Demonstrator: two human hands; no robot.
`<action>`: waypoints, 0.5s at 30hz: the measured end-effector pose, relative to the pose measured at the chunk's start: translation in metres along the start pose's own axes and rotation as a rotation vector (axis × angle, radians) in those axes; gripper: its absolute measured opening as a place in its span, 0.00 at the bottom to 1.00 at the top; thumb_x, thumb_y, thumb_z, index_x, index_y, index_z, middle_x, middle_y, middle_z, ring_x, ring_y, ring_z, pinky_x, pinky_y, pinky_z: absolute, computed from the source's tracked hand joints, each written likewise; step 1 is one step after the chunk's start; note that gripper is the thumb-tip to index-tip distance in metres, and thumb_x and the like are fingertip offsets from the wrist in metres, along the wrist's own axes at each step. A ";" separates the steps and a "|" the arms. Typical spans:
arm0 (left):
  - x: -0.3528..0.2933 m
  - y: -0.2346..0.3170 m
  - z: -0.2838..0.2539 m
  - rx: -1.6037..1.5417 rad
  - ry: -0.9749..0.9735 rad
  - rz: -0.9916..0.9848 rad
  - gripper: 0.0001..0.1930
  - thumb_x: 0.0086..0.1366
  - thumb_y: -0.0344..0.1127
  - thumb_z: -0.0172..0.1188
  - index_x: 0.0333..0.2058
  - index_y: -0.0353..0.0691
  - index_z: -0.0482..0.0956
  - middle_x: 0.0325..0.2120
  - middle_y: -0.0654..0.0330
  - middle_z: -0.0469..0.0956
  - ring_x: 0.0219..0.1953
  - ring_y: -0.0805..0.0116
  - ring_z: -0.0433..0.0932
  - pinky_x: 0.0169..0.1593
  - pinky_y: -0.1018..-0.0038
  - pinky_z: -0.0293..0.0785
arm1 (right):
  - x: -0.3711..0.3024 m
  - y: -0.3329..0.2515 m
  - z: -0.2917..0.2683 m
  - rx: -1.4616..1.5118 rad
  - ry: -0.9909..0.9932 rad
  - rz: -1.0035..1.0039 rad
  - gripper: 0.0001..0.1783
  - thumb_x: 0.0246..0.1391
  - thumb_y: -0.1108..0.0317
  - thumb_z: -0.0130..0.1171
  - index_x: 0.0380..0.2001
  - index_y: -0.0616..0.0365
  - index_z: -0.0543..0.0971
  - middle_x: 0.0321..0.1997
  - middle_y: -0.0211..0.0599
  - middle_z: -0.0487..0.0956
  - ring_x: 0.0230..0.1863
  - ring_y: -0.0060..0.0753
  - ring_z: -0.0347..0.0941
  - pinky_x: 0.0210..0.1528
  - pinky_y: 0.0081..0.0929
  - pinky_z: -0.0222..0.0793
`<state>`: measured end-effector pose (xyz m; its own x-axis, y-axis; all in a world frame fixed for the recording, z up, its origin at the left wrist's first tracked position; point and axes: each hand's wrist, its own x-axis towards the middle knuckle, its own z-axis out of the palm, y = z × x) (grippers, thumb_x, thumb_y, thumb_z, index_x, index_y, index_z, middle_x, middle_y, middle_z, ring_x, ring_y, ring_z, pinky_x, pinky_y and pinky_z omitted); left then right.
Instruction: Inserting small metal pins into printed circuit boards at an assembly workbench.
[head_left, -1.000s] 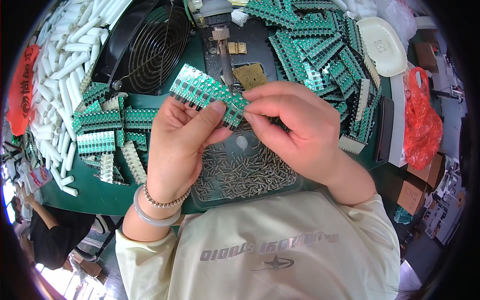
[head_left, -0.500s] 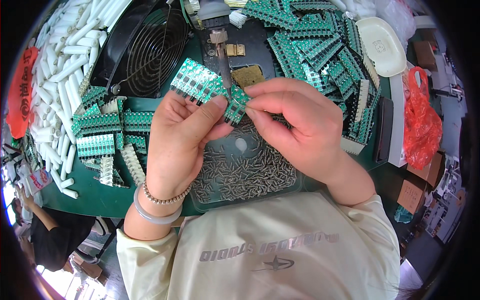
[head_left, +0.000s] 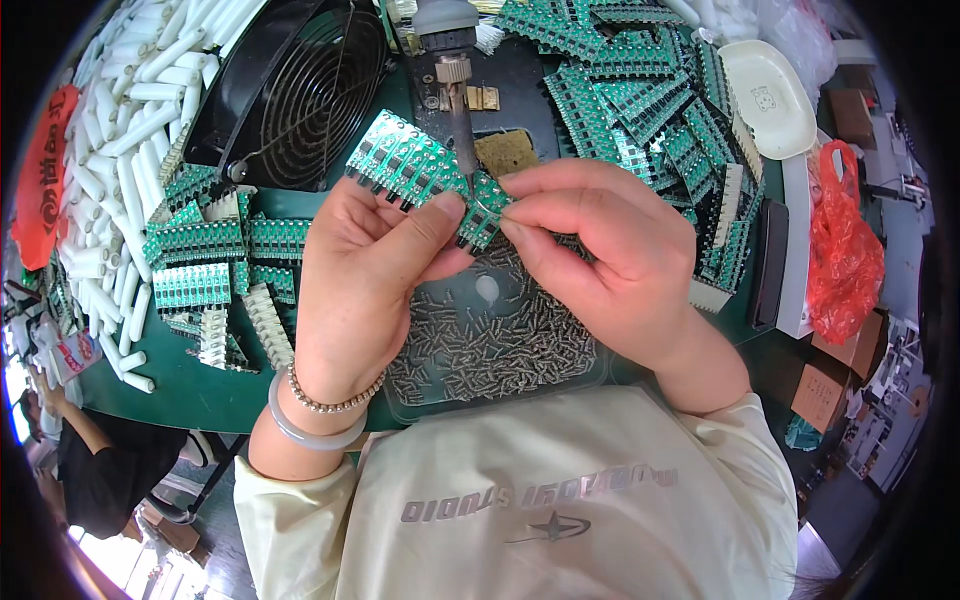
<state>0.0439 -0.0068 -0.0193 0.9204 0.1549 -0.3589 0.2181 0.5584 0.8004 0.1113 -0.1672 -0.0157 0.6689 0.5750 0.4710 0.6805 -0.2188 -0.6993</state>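
Note:
My left hand [head_left: 375, 260] grips a green circuit board strip [head_left: 405, 158] between thumb and fingers, tilted in front of me. The tip of a soldering iron [head_left: 461, 125], standing point-down from above, meets the board's right part. My right hand [head_left: 605, 250] is closed in a pinch at the board's right end, on a thin wire [head_left: 485, 207] that curves over the board near the iron's tip. Its far end is hidden by my fingers. Below both hands lies a clear shallow tray [head_left: 410, 408] holding many small metal spring-like parts [head_left: 500, 345].
White tubes [head_left: 130, 190] heap at the left beside a black fan [head_left: 310, 100]. More circuit board strips [head_left: 195, 240] lie left, and a larger pile [head_left: 640, 90] far right. A tan sponge [head_left: 505, 152] sits behind the iron. At right are a cream dish [head_left: 775, 110] and red bag [head_left: 845, 250]. Another person's arm [head_left: 85, 425] shows lower left.
The whole view has shifted slightly. Both hands keep their hold on the board and wire, with the iron's tip still at the board's right part.

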 end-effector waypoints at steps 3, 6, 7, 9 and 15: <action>-0.001 -0.002 0.001 0.010 0.044 -0.013 0.05 0.59 0.24 0.52 0.35 0.33 0.71 0.29 0.59 0.76 0.27 0.77 0.77 0.30 0.85 0.78 | 0.000 -0.001 -0.001 -0.026 -0.001 0.003 0.08 0.35 0.80 0.61 0.25 0.62 0.77 0.31 0.38 0.78 0.29 0.31 0.75 0.30 0.21 0.70; -0.002 0.002 0.006 0.017 0.081 -0.027 0.03 0.57 0.25 0.55 0.30 0.35 0.71 0.25 0.64 0.75 0.24 0.82 0.73 0.27 0.86 0.74 | 0.001 0.000 0.000 -0.016 0.003 -0.015 0.08 0.35 0.81 0.61 0.24 0.62 0.77 0.31 0.39 0.78 0.29 0.31 0.75 0.30 0.21 0.70; -0.002 0.003 0.007 0.017 0.080 -0.028 0.03 0.57 0.25 0.55 0.30 0.35 0.71 0.25 0.64 0.75 0.24 0.82 0.73 0.27 0.86 0.74 | 0.001 0.000 0.000 -0.017 0.003 -0.014 0.08 0.35 0.81 0.61 0.24 0.62 0.77 0.31 0.39 0.78 0.29 0.31 0.75 0.30 0.21 0.70; -0.002 0.004 0.008 -0.004 0.096 -0.034 0.02 0.57 0.25 0.55 0.29 0.35 0.71 0.25 0.64 0.75 0.24 0.82 0.73 0.27 0.86 0.74 | 0.001 0.001 0.001 -0.006 0.006 -0.025 0.08 0.36 0.81 0.61 0.25 0.62 0.77 0.30 0.39 0.78 0.29 0.31 0.74 0.30 0.21 0.70; -0.002 0.003 0.004 0.002 0.090 -0.027 0.03 0.57 0.24 0.55 0.30 0.35 0.70 0.24 0.63 0.75 0.23 0.82 0.73 0.27 0.86 0.74 | 0.003 0.001 0.002 -0.005 0.012 -0.018 0.08 0.36 0.80 0.61 0.25 0.62 0.77 0.30 0.39 0.78 0.29 0.31 0.74 0.30 0.21 0.70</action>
<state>0.0445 -0.0092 -0.0144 0.8815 0.2122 -0.4218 0.2432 0.5617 0.7908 0.1129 -0.1646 -0.0157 0.6600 0.5697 0.4897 0.6940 -0.2127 -0.6879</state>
